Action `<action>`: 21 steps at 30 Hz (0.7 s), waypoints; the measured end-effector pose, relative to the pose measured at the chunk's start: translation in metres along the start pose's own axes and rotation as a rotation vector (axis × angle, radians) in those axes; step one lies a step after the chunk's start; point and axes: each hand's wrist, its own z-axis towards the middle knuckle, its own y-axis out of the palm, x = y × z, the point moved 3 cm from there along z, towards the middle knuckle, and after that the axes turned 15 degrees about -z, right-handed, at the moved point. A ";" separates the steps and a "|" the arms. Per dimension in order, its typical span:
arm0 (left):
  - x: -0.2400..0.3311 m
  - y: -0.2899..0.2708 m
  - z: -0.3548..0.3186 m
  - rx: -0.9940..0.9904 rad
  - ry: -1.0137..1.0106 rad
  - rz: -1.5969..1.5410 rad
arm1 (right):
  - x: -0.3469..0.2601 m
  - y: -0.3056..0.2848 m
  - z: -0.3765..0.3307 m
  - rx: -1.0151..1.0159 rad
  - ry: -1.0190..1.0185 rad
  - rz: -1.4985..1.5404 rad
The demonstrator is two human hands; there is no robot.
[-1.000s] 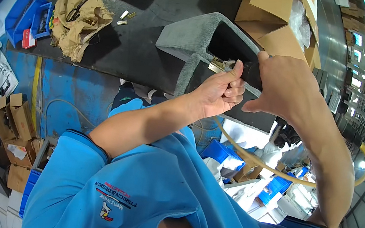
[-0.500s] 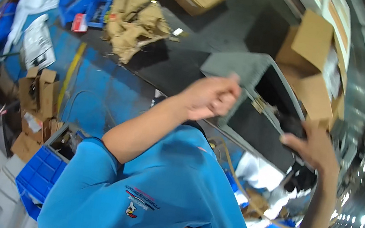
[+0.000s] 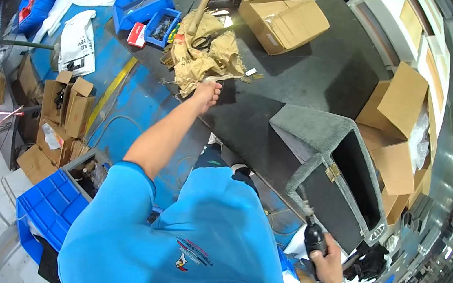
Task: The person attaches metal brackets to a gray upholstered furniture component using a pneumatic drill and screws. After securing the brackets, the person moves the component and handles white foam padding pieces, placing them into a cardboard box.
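From here I see the right hand (image 3: 330, 263) wrapped around a black handheld driver (image 3: 314, 236), by the near side of a grey carpeted box (image 3: 322, 130) on the black table's (image 3: 289, 77) right part. Farther left, the left hand (image 3: 207, 96) curls beside crumpled brown paper (image 3: 193, 71); whether it grips anything, I can't tell.

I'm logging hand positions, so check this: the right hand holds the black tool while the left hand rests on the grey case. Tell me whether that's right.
No: the head view shows the left hand at the edge of the crumpled brown paper, not on the grey case; the right hand does hold the black tool.
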 end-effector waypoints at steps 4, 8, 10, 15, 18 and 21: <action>0.042 0.062 0.016 -0.017 0.557 1.643 | 0.011 0.028 -0.008 -0.037 0.052 0.073; 0.042 0.081 0.057 0.019 0.456 1.738 | 0.012 0.044 -0.012 -0.065 0.167 0.026; 0.045 0.081 0.084 0.155 0.319 1.481 | 0.021 0.059 -0.015 -0.047 0.194 0.018; 0.092 0.012 0.135 0.372 0.590 1.768 | 0.022 0.085 -0.013 -0.111 0.239 0.201; 0.098 -0.001 0.152 0.061 0.288 2.152 | 0.042 0.107 -0.002 -0.136 0.304 0.168; 0.095 -0.035 0.180 0.269 0.593 1.966 | 0.059 0.115 0.016 -0.154 0.275 0.112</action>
